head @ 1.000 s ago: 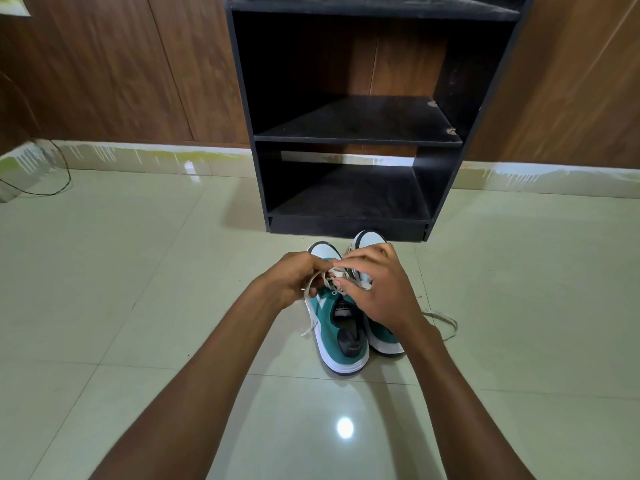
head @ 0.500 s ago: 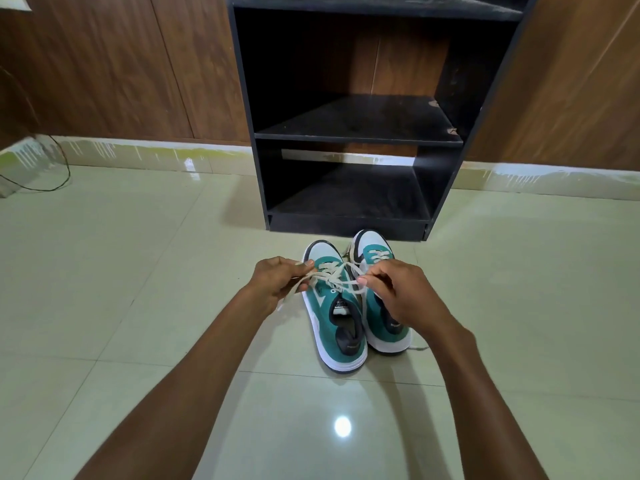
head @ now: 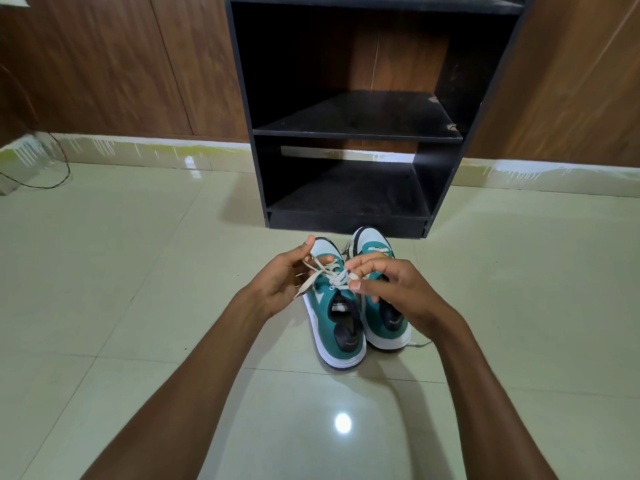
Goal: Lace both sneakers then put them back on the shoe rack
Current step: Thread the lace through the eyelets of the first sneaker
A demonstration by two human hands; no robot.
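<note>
We've got both green-and-white sneakers side by side on the tiled floor (head: pixel 138 271), toes toward the black shoe rack (head: pixel 346 216) just beyond them, and we're working over the left sneaker (head: pixel 332 317). Our left hand (head: pixel 280 285) is half open, palm turned in, with the white lace (head: pixel 322 271) running across its curled fingers. Our right hand (head: pixel 398 289) pinches the other lace end between thumb and fingertips right at the knot, partly covering the right sneaker (head: pixel 384 320).
</note>
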